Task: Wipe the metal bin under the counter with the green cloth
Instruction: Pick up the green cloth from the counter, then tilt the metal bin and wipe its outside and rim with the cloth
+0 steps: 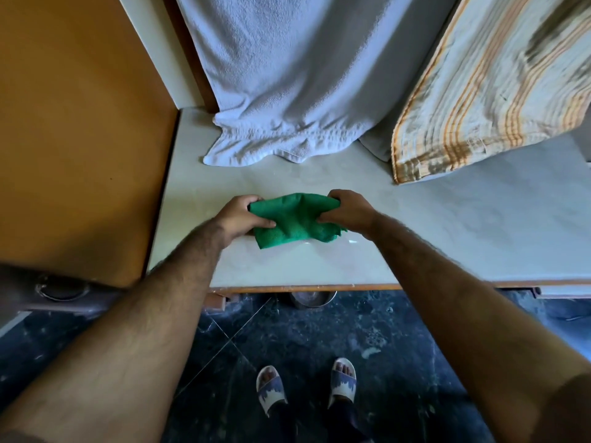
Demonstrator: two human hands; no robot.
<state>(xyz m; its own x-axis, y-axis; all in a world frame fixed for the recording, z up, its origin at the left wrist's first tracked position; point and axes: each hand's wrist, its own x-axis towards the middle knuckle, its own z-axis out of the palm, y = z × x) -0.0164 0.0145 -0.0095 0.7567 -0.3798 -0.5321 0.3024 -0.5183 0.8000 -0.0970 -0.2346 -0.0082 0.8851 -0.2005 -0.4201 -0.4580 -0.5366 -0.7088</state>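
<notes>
A crumpled green cloth [294, 220] rests on the pale counter [319, 266], a little back from its front edge. My left hand [238, 219] grips the cloth's left side and my right hand [348, 211] grips its right side. Below the counter's front edge a small part of the round metal bin [311, 298] shows on the dark floor; the rest of it is hidden under the counter.
A white towel [287, 91] hangs down onto the back of the counter, with a striped orange-and-white cloth [479, 91] to its right. An orange wooden panel [80, 139] stands on the left. My sandalled feet [307, 385] stand on the dark stone floor.
</notes>
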